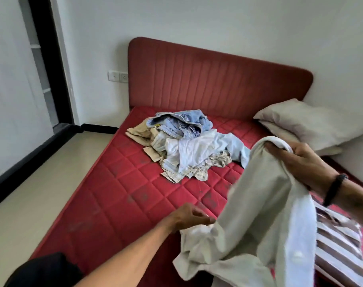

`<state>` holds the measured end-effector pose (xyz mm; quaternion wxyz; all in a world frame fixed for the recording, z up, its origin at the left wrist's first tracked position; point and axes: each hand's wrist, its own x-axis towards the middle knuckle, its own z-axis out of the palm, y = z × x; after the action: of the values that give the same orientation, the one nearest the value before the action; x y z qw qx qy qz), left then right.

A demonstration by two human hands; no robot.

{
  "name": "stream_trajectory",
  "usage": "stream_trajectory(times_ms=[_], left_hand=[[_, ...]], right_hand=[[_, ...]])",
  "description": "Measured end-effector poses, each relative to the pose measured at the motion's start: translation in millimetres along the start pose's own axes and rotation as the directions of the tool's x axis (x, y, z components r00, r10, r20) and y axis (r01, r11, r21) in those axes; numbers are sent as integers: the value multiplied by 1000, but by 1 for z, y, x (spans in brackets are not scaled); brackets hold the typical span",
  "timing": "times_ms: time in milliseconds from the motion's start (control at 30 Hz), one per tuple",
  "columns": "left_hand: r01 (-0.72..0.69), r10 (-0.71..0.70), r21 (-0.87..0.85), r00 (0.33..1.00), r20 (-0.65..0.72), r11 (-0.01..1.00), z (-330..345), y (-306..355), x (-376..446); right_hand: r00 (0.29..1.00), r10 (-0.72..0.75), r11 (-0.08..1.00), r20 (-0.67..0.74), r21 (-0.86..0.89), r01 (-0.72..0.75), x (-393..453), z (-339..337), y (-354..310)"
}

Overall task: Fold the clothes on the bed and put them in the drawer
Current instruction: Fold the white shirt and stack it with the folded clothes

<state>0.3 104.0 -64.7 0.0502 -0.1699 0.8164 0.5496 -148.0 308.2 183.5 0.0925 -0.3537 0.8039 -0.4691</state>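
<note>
Fingers, right hand (300,162): curled round the collar end of the white shirt (265,204), holding it up above the mattress (118,195).
Fingers, left hand (192,216): bent and drawn together at the shirt's lower corner, apparently pinching it; blur hides the exact grip.
White shirt: hanging slack between both hands, over the near right of the bed, with a button placket showing along its right edge.
Clothes pile (184,146): unfolded, well apart from the shirt, nearer the headboard (213,83); denim on top, checked and pale pieces beneath.
Striped cloth (340,241): lying just behind the hanging shirt, at the right.
Drawer: not in view.
Step in hand, as I judge it: spreading the shirt to begin folding.
Doing it well: pull the two grips apart until the cloth is taut, lay it flat on bare mattress clear of the striped cloth, and smooth the sleeves before folding.
Risk: a sleeve bunching underneath.
</note>
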Motion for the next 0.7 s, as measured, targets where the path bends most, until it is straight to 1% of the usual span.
stream_trajectory(times_ms=[33, 67, 100, 133, 167, 200, 233, 267, 300, 333, 367, 400, 433, 467, 500, 533, 567, 600, 633, 667, 700], left_hand=[[-2, 2, 17, 999, 52, 1000, 10, 8, -1], [6, -15, 93, 996, 91, 996, 15, 14, -2], [23, -53, 205, 988, 145, 979, 20, 19, -4], [63, -126, 317, 975, 183, 946, 22, 23, -7], [102, -191, 386, 961, 201, 917, 23, 22, -8], [117, -220, 411, 952, 212, 904, 26, 20, -10], [101, -206, 418, 955, 213, 903, 28, 17, -13], [62, -154, 411, 969, 194, 909, 32, 11, -14], [14, -75, 401, 988, 135, 916, 36, 5, -14], [-32, 18, 371, 999, 42, 928, 39, 3, -15], [-95, 123, 319, 990, -66, 943, 41, 6, -15], [-138, 193, 274, 963, -187, 952, 38, 10, -15], [-157, 214, 203, 930, -299, 966, 32, 18, -15], [-157, 186, 105, 897, -400, 982, 19, 30, -18], [-179, 146, -22, 860, -489, 984, 2, 38, -17], [-185, 77, -136, 821, -566, 973, -19, 43, -17], [-176, 7, -200, 767, -642, 964, -42, 46, -15], [-143, -56, -216, 701, -711, 966, -66, 47, -16], [-116, -115, -244, 642, -758, 963, -88, 46, -16], [-105, -178, -294, 590, -787, 950, -107, 44, -17], [-124, -246, -370, 553, -796, 921, -125, 40, -19]], right_hand=[[999, 35, 999, -6, -12, -35, 2, -6, 11], [998, 64, 998, -17, 1, -64, 6, -10, 17], [995, 95, 995, -43, 40, -93, 11, -12, 24], [990, 109, 992, -86, 70, -103, 19, -14, 27], [984, 106, 992, -140, 83, -95, 28, -14, 26], [978, 87, 995, -188, 73, -74, 39, -16, 26], [972, 77, 996, -223, 67, -64, 52, -17, 25], [969, 86, 994, -230, 80, -69, 64, -20, 26], [973, 105, 993, -203, 81, -90, 73, -22, 26], [977, 114, 993, -178, 14, -113, 81, -23, 28], [980, 97, 985, -176, -125, -120, 86, -24, 31], [979, 60, 961, -193, -254, -109, 86, -23, 34], [982, 20, 940, -187, -331, -83, 81, -18, 37], [992, -15, 934, -123, -357, -30, 72, -10, 39], [999, -48, 933, 0, -358, 45, 60, 0, 45], [986, -50, 924, 158, -367, 105, 45, 11, 54], [945, -24, 904, 326, -396, 159, 28, 23, 63], [885, 28, 877, 465, -437, 201, 8, 40, 74], [821, 99, 842, 562, -487, 231, -10, 56, 88], [776, 156, 802, 611, -537, 262, -29, 74, 104], [754, 173, 785, 633, -551, 282, -47, 94, 120]])
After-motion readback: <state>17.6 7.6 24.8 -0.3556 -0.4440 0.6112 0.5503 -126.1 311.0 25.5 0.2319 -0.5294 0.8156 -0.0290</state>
